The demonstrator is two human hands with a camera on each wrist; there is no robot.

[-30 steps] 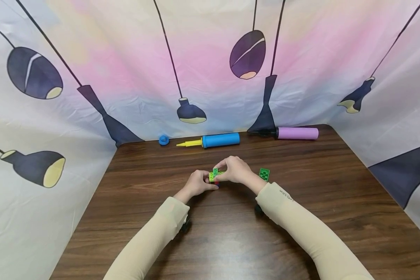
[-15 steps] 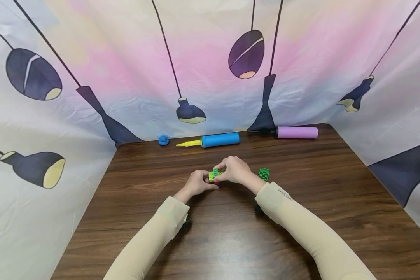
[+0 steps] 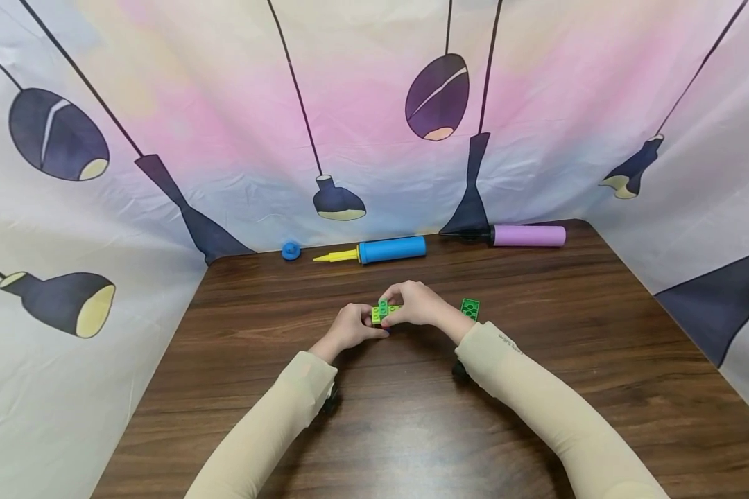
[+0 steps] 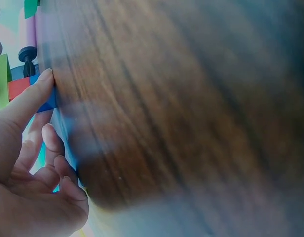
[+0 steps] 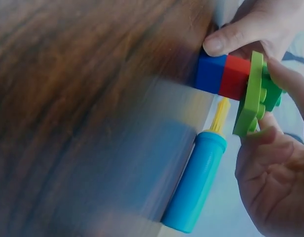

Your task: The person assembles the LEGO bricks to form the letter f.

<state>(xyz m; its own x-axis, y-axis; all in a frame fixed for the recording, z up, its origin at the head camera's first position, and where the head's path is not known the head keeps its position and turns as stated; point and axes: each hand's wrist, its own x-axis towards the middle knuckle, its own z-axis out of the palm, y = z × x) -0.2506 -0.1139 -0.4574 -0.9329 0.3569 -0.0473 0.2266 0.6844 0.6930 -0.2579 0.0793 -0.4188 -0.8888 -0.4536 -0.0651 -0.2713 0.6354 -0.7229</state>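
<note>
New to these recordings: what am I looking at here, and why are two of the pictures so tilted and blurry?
No machine: a person's bare hands work at a dark wooden table. The wide picture comes from a head camera; the tilted ones from wrist cameras. The left hand and right hand together grip a small stack of plastic toy bricks, blue and red under green. A loose green brick lies beside them. At the back lie a blue balloon pump, a purple pump and a small blue cap.

Bright, even light — wrist views blurred
</note>
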